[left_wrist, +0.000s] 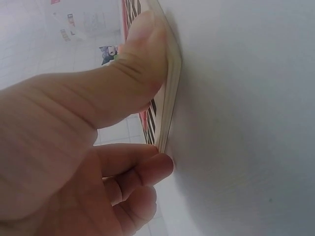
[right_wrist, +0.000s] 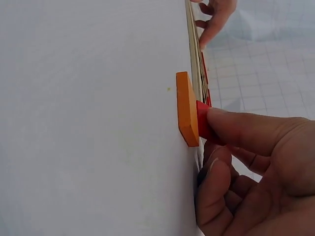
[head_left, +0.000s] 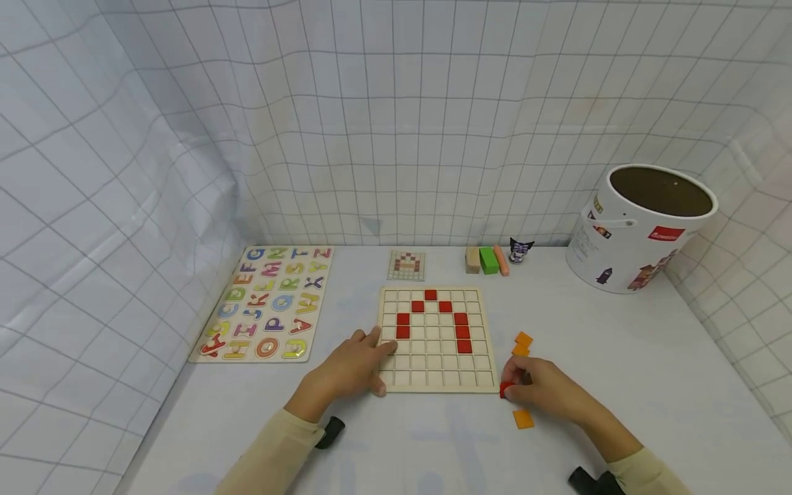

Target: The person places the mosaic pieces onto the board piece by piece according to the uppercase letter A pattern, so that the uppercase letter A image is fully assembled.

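Observation:
A wooden grid board (head_left: 433, 375) lies at the centre, red square tiles in some cells forming an arch. My left hand (head_left: 349, 364) rests along its left edge, one finger over the cells and the thumb (left_wrist: 147, 44) at the near left corner. By the near right corner, my right hand (head_left: 551, 388) pinches a red tile (head_left: 505, 390) between thumb and finger. Orange tiles (head_left: 523, 339) lie just beyond that hand, and another orange tile (right_wrist: 187, 110) is on its near side. Part of the red tile (right_wrist: 205, 120) is hidden by the thumb.
Behind the board lies a small pattern card (head_left: 406, 265). A letter puzzle (head_left: 291, 295) is at left. Along the back stand a wood block (head_left: 473, 261), a green block (head_left: 489, 260), an orange stick (head_left: 501, 261) and a small figurine (head_left: 518, 251). A white bucket (head_left: 619, 247) stands at right.

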The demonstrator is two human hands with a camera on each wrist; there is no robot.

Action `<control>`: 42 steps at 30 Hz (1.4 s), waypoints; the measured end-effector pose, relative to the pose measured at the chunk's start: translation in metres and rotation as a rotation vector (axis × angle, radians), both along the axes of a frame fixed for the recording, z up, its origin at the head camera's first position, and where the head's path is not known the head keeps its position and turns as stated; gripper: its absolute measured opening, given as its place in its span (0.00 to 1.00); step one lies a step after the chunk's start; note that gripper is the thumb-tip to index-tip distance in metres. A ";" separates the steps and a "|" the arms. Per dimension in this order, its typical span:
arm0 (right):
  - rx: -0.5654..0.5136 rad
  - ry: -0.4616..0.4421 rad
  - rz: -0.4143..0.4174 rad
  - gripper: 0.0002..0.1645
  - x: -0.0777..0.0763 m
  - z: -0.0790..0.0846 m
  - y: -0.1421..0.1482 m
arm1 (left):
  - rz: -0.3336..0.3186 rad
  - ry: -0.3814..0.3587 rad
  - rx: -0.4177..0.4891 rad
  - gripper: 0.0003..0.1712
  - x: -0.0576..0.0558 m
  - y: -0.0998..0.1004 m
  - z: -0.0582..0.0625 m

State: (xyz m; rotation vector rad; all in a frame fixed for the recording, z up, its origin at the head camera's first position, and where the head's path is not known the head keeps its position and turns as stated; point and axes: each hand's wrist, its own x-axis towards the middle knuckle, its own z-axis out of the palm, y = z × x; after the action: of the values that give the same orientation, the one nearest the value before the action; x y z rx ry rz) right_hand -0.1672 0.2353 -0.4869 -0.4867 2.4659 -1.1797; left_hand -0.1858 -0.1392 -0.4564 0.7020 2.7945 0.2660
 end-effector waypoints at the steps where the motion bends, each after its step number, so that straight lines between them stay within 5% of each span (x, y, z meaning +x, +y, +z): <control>1: -0.019 -0.018 0.004 0.06 0.000 0.000 0.001 | 0.003 -0.003 -0.002 0.49 0.000 0.000 0.000; 16: -0.334 -0.290 -0.038 0.24 -0.007 0.008 -0.005 | -0.012 0.008 0.011 0.49 -0.001 -0.002 0.001; 28: -0.377 -0.307 -0.014 0.23 -0.029 0.011 -0.048 | 0.005 -0.020 0.030 0.52 -0.001 -0.003 0.000; 35: -0.355 -0.215 0.068 0.20 -0.047 0.013 -0.089 | 0.019 -0.007 -0.020 0.53 -0.004 -0.001 0.000; 42: -0.332 -0.190 -0.003 0.17 -0.058 0.009 -0.134 | 0.036 -0.012 -0.025 0.53 -0.005 0.001 0.001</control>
State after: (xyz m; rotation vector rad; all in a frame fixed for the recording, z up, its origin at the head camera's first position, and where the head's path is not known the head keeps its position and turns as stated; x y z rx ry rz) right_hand -0.2253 0.1018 -0.4780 -0.4356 2.1214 -1.5690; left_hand -0.1907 -0.1384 -0.4554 0.6431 2.7965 0.2405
